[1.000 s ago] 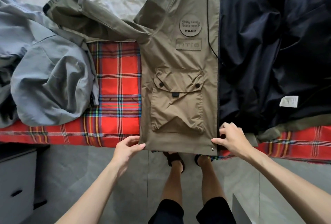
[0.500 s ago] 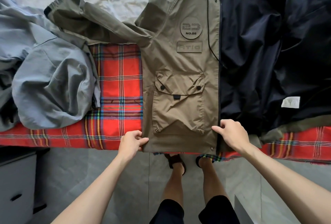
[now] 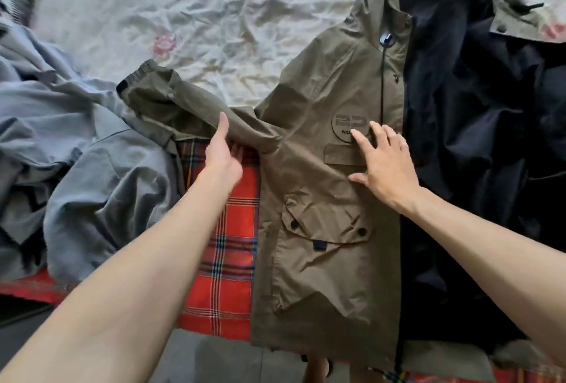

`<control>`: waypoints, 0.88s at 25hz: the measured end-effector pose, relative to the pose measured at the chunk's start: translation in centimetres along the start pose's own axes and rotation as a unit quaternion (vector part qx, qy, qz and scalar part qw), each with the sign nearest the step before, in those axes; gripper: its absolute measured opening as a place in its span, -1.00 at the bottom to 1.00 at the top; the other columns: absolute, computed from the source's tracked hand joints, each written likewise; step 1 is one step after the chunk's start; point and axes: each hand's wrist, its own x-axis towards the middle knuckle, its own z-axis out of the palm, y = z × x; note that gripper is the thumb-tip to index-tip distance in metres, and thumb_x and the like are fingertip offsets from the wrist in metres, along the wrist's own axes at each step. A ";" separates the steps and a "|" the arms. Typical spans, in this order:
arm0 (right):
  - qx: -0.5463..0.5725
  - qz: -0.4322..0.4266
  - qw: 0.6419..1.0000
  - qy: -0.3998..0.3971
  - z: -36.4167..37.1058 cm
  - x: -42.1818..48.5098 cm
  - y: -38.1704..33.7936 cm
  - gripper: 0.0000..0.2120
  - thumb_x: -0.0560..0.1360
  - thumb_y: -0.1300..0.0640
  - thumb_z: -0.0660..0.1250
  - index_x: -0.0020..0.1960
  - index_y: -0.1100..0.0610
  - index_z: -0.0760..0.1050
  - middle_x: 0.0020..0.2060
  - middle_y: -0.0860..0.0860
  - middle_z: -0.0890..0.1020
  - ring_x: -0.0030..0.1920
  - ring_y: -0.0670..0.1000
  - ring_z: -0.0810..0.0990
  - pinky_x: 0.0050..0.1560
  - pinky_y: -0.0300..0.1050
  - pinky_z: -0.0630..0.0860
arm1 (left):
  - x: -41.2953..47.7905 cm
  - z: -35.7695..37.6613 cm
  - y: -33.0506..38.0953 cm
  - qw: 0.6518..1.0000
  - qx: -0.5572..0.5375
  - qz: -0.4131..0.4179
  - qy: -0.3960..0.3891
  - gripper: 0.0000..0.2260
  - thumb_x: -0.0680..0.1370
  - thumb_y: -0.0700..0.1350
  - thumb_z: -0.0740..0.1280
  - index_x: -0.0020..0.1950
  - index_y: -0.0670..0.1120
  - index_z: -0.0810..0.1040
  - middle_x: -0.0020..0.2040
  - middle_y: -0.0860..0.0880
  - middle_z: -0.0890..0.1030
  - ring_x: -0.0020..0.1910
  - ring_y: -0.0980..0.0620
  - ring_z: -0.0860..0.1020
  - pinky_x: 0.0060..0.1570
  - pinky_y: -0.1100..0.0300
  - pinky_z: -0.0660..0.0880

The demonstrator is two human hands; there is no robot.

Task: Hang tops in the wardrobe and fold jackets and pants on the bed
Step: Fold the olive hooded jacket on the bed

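**Two hands on one jacket: the sleeve fold is in hand**

The sleeve [image 3: 183, 110] is taken near the armpit by the left hand [image 3: 222, 156], at centre left of the frame. The thumb is laid up along the cloth and the fingers are tucked under its lower edge. A pinch is judged, though the fingertips are hidden. The right hand [image 3: 384, 165] is spread flat with straight fingers and pressed on the chest of the jacket [image 3: 321, 275], partly over a round badge [image 3: 344, 123]. Nothing is gripped by it.

The jacket is laid face up across the centre and right of the frame on a red plaid blanket [image 3: 226, 244], its hem hanging over the near edge. One front panel is closed; the other is thrown open at right, so the dark lining [image 3: 474, 137] is shown.

The folding step is judged to be under way. The sleeve would need to be lifted and carried rightward across the chest while the body is pinned by the flat hand, and the open half closed.

The shell is a thin, crisp, faintly shiny olive weave, finely creased. The cuff [image 3: 137, 76] is gathered on elastic, and a flap pocket [image 3: 324, 229] is fastened by two studs. A crumpled grey garment [image 3: 92, 174] is heaped at left, and a wrinkled flowered sheet [image 3: 183, 15] is spread across the top.
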 end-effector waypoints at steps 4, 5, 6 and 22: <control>-0.094 0.001 0.993 -0.065 1.8 1.3 0.1 0.00 0.26 -0.23 0.55 0.56 0.06 0.22 0.46 0.27 0.28 0.43 0.29 0.25 0.45 0.20 0.17 | 2.3 1.7 3.5 0.996 0.024 0.019 0.079 -0.85 0.49 -0.21 0.40 0.03 -0.23 0.58 -0.03 -0.14 0.68 -0.09 -0.08 0.66 -0.11 0.06 0.61; -0.110 -0.002 0.992 -0.066 1.0 1.6 -0.5 -0.05 0.21 -0.17 0.60 0.49 0.11 0.33 0.41 0.27 0.33 0.37 0.28 0.30 0.42 0.19 0.20 | 2.0 1.8 3.9 0.995 0.017 0.038 0.095 -0.95 0.51 -0.30 0.31 -0.09 -0.21 0.55 -0.15 -0.13 0.68 -0.18 -0.07 0.63 -0.15 0.09 0.60; -0.112 -0.017 0.993 -0.039 -0.1 2.5 -1.3 -0.18 0.19 -0.06 0.63 0.37 0.15 0.44 0.35 0.24 0.37 0.29 0.26 0.34 0.37 0.18 0.26 | 1.2 2.1 4.4 0.993 0.002 0.053 0.106 -0.86 0.50 -0.36 0.24 -0.19 -0.19 0.52 -0.26 -0.10 0.66 -0.22 -0.06 0.60 -0.12 0.10 0.58; 0.509 -0.089 0.798 -0.309 -11.4 20.0 -20.4 -0.90 0.52 0.25 0.37 -0.15 0.13 0.61 -0.30 -0.05 0.66 -0.33 -0.13 0.60 -0.33 -0.28 0.50 | -5.1 -2.9 7.7 0.986 -0.124 -0.008 -0.109 -0.89 0.37 -0.23 0.24 -0.25 -0.13 0.55 -0.27 -0.10 0.57 -0.22 -0.06 0.51 -0.02 0.10 0.45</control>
